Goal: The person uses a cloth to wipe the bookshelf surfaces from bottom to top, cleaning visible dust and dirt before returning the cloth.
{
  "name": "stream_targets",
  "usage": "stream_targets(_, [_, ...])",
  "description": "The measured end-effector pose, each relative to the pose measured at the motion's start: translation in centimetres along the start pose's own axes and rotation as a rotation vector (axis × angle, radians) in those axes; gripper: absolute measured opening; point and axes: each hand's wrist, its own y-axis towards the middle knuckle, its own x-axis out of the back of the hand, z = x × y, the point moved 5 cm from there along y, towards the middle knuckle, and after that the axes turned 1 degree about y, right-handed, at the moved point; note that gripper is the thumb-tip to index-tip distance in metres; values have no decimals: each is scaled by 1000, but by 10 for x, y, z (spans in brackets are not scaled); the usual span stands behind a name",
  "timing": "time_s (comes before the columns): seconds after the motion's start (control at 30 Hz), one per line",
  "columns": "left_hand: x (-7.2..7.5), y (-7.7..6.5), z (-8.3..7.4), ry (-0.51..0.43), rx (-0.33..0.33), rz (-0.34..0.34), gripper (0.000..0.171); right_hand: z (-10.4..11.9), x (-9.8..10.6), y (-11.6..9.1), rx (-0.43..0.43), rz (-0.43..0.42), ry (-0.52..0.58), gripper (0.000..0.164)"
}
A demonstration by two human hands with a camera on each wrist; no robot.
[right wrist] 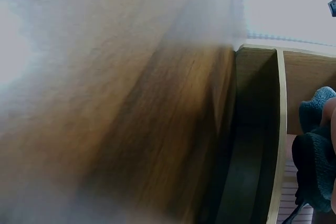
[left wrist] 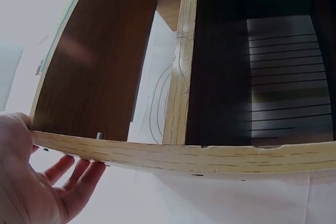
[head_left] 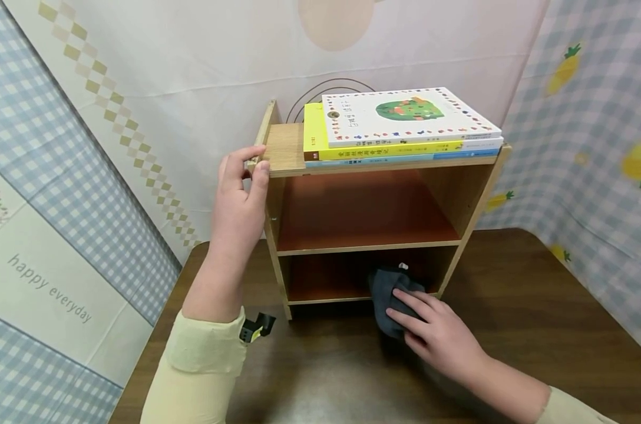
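A small wooden bookshelf (head_left: 368, 250) stands on the table. My left hand (head_left: 241, 194) grips the front edge of its left side panel near the top. In the left wrist view the fingers (left wrist: 86, 182) lie along the panel's outer face. At the lowest compartment's right end, my right hand (head_left: 432, 330) holds a dark grey-blue cloth (head_left: 386, 300) bunched under its fingers. The cloth (right wrist: 315, 156) shows at the right edge of the right wrist view, where most of the hand is cut off.
Stacked on the shelf top are a white picture book (head_left: 363, 121), a yellow book (head_left: 314, 132) and a blue one (head_left: 395, 159). The brown table (head_left: 527, 330) extends to both sides. Patterned curtains (head_left: 607, 118) hang behind and beside it.
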Motion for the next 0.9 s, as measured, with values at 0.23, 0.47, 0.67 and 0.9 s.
stream_targets(0.23, [1, -1, 0, -6, 1, -6, 38, -3, 13, -12, -47, -2, 11, 45])
stream_targets(0.47, [0, -1, 0, 3, 5, -4, 39, -5, 28, -20, -34, -107, -8, 42])
stream_targets(0.67, [0, -1, 0, -2, 0, -4, 39, -8, 36, -29, -20, -169, 0, 41])
stream_targets(0.9, [0, -1, 0, -11, -8, -10, 38, -12, 45, -40, -45, -182, -2, 42])
